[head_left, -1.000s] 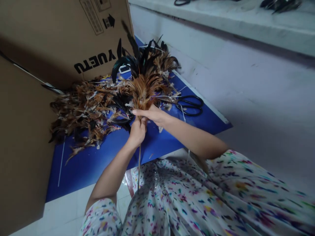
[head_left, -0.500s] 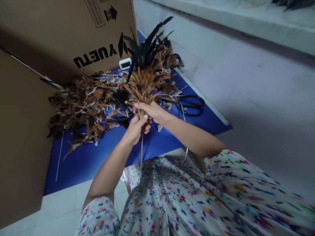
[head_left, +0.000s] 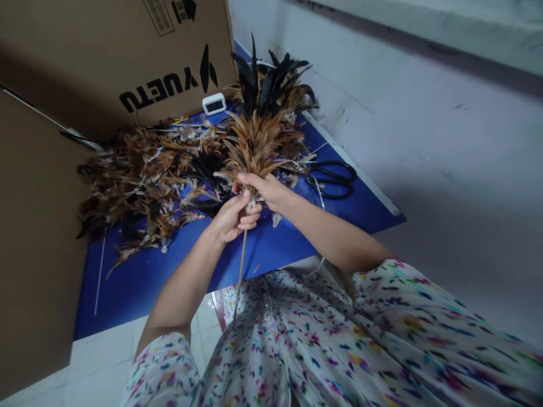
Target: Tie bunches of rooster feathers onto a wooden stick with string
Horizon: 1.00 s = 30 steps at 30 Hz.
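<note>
A feather duster (head_left: 257, 141) with brown feathers below and black ones at its tip stands between my hands, over the blue table (head_left: 139, 291). Its thin stick (head_left: 241, 265) runs down toward my lap. My left hand (head_left: 235, 217) is closed round the base of the feathers, where they meet the stick. Just above it, my right hand (head_left: 269, 192) grips the lower feathers, thumb pointing left. What lies under the fingers is hidden. Black-handled scissors (head_left: 333, 180) lie to the right of my right hand, their blades partly covered by feathers.
A heap of loose brown and black feathers (head_left: 139, 181) covers the table's left side. Behind it stands a large cardboard box (head_left: 97, 62), with a small white digital device (head_left: 214, 104) near its corner. A pale wall (head_left: 365, 130) borders the right side.
The duster's black tip has swung from leaning right to more upright, and its stick's lower end has shifted slightly left. Both hands keep their hold at the feather base.
</note>
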Each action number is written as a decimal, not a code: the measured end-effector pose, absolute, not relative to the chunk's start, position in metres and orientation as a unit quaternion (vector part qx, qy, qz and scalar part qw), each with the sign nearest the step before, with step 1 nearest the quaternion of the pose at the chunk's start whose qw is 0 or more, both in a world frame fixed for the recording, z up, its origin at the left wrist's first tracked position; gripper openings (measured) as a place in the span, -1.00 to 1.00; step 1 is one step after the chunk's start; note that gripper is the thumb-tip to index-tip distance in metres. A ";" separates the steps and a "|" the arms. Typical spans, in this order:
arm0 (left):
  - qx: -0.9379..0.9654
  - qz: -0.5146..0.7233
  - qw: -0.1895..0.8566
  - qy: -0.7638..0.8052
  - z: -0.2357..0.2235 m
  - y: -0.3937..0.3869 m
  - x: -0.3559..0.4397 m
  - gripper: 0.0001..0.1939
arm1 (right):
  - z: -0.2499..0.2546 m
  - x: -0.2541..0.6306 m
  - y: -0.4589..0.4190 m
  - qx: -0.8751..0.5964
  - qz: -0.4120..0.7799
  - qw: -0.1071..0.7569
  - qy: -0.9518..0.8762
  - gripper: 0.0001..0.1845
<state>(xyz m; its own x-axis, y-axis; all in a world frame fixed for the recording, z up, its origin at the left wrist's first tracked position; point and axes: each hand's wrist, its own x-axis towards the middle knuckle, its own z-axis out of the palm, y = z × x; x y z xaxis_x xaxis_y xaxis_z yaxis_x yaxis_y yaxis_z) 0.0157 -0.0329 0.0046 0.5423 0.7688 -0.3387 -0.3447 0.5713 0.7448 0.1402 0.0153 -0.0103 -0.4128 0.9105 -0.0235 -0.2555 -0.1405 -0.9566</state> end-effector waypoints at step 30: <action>0.388 0.418 0.646 0.507 -0.004 -0.053 0.030 -0.62 | 0.000 0.160 0.018 -0.355 0.661 0.406 -0.521 -0.50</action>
